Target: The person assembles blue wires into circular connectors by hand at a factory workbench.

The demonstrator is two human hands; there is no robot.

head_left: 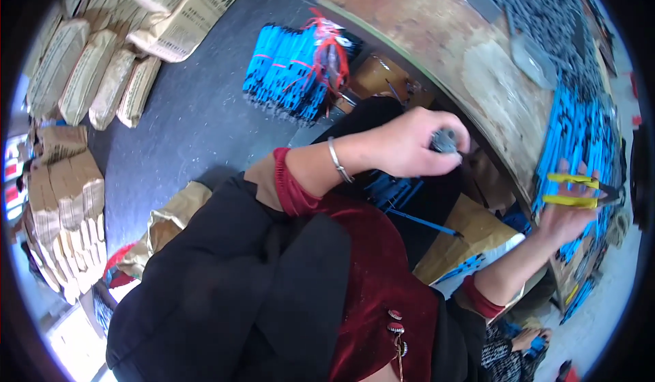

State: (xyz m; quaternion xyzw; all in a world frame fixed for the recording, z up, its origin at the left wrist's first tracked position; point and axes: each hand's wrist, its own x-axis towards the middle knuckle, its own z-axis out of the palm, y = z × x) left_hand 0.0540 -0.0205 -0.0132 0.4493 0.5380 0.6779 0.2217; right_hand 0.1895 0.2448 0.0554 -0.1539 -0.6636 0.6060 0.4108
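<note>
My left hand (419,143), with a silver bangle at the wrist, is closed around a small bundle of dark grey pieces (445,141), seen end-on; their exact kind is hard to make out. It is held over my lap, near the table edge. On the right, my right hand (570,211) grips yellow-handled pliers (573,189), whose dark jaws point right. Beneath this hand, long blue strips (576,129) with dark parts lie heaped on the table. More blue strips (423,225) rest across my lap, partly hidden by my arm.
Grey pieces (546,13) are piled on the worn wooden table (409,6). Red-tied blue bundles (286,68) stand on the floor (198,102). Paper sacks (89,75) line the left. An open brown bag (471,235) sits by my lap. Another person's hand (529,341) shows lower right.
</note>
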